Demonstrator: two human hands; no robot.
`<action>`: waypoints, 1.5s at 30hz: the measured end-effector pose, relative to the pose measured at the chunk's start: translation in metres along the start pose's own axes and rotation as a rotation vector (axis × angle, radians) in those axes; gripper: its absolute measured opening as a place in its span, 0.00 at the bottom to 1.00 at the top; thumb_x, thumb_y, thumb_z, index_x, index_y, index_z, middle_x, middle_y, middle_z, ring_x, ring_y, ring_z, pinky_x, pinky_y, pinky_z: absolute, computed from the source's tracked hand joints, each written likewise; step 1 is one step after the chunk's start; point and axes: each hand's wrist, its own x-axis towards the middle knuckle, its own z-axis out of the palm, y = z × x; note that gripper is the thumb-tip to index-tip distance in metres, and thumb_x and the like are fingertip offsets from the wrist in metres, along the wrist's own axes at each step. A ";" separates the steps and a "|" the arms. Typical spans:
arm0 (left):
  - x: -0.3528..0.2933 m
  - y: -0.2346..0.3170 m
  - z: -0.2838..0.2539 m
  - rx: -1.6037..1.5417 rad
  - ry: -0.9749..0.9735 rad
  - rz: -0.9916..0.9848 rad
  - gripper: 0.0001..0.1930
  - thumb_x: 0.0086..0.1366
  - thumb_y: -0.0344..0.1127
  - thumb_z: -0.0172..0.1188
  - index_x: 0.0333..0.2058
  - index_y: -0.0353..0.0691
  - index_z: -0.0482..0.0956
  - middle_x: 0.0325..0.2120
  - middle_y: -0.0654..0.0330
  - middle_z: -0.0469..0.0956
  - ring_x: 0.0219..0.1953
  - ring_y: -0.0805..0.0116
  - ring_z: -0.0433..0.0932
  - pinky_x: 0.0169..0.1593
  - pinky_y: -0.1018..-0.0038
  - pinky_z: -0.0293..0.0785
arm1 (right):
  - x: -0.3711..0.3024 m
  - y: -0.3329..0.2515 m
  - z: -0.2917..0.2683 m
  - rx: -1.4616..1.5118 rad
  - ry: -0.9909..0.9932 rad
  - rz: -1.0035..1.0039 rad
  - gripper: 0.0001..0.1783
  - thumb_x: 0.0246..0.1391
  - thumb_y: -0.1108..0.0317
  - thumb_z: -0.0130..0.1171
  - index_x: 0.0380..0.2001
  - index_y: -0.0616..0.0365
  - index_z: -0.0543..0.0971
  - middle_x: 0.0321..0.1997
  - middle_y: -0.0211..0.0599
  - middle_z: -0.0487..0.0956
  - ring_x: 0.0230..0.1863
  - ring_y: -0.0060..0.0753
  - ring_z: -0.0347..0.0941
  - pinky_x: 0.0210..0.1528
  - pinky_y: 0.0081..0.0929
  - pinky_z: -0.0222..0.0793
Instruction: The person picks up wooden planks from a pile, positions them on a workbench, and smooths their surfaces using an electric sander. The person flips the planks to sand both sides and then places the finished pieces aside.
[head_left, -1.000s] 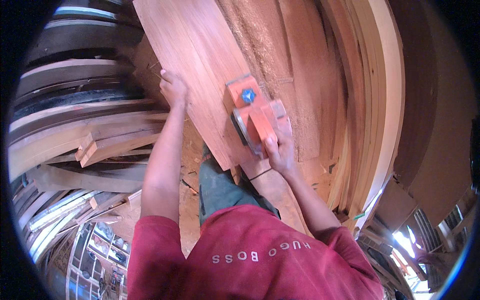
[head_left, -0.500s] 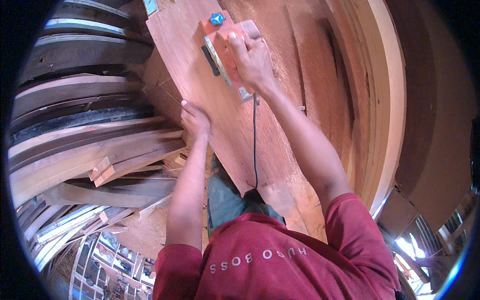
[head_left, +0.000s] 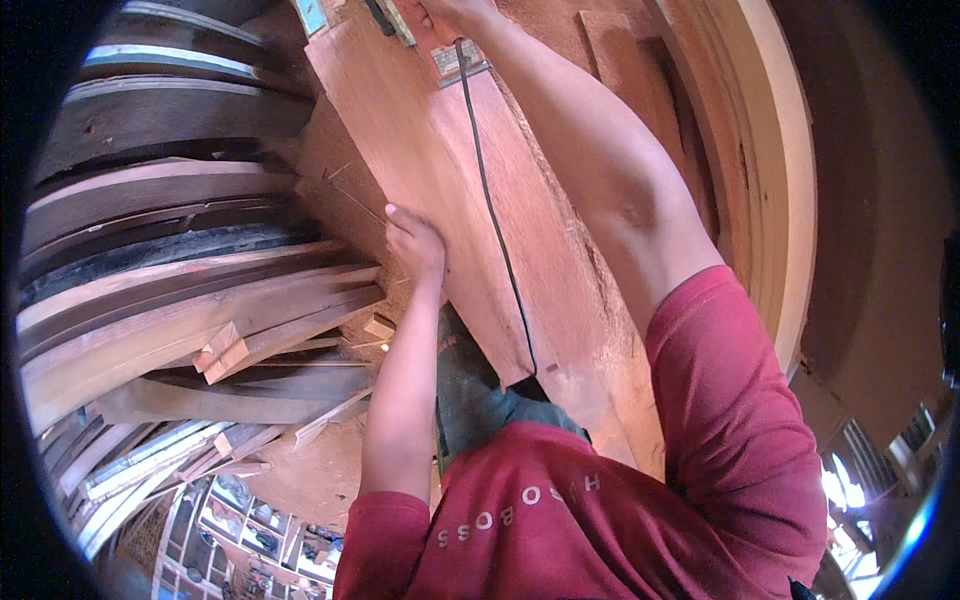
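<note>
A long reddish wooden plank [head_left: 400, 130] lies lengthwise in front of me, its near end close to my body. At the plank's far end my right hand [head_left: 455, 15] is closed on an orange electric planer [head_left: 425, 35]. The top edge of the view cuts off most of the planer and part of that hand. From the planer a black power cord [head_left: 490, 200] runs back along the plank toward me. My left hand [head_left: 415, 245] grips the plank's left edge, thumb pointing forward along it, the other fingers mostly hidden.
Stacked boards [head_left: 180, 190] fill the left side, with a small wood offcut [head_left: 222, 350] on top. Long curved-looking timber [head_left: 775, 180] borders the right. Sawdust covers the surface beside the plank. Compartmented shelving [head_left: 240, 525] stands at lower left.
My right hand has pushed the planer forward along the plank to its far end, drawing the cord out straighter. My left hand stays at the plank's left edge; the view has shifted slightly.
</note>
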 end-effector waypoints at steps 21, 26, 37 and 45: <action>-0.027 -0.016 -0.080 -0.052 -0.504 0.069 0.33 0.61 0.54 0.66 0.44 0.23 0.71 0.43 0.45 0.77 0.43 0.59 0.76 0.48 0.62 0.74 | -0.821 -0.121 -0.246 -0.017 1.112 0.916 0.17 0.58 0.58 0.63 0.22 0.58 0.74 0.15 0.27 0.71 0.12 0.18 0.66 0.14 0.20 0.61; -0.089 0.004 -0.129 -0.011 -0.553 0.038 0.32 0.60 0.52 0.67 0.44 0.23 0.71 0.41 0.48 0.78 0.40 0.60 0.79 0.41 0.64 0.78 | -0.970 -0.121 -0.182 0.177 1.463 0.930 0.15 0.58 0.60 0.64 0.31 0.60 0.74 0.15 0.28 0.71 0.11 0.19 0.67 0.11 0.20 0.61; -0.209 0.031 -0.102 0.170 -0.372 0.209 0.18 0.50 0.38 0.68 0.35 0.29 0.79 0.32 0.55 0.81 0.32 0.65 0.80 0.32 0.66 0.78 | -1.097 -0.050 -0.056 0.412 1.712 1.137 0.14 0.57 0.61 0.65 0.28 0.57 0.73 0.14 0.27 0.71 0.11 0.19 0.67 0.12 0.22 0.62; -0.202 0.042 -0.052 0.223 -0.349 0.269 0.33 0.50 0.47 0.71 0.46 0.26 0.72 0.41 0.47 0.79 0.40 0.57 0.80 0.36 0.63 0.79 | -1.153 0.013 0.035 0.165 1.626 1.372 0.16 0.55 0.58 0.66 0.27 0.61 0.77 0.18 0.31 0.75 0.17 0.24 0.72 0.19 0.27 0.66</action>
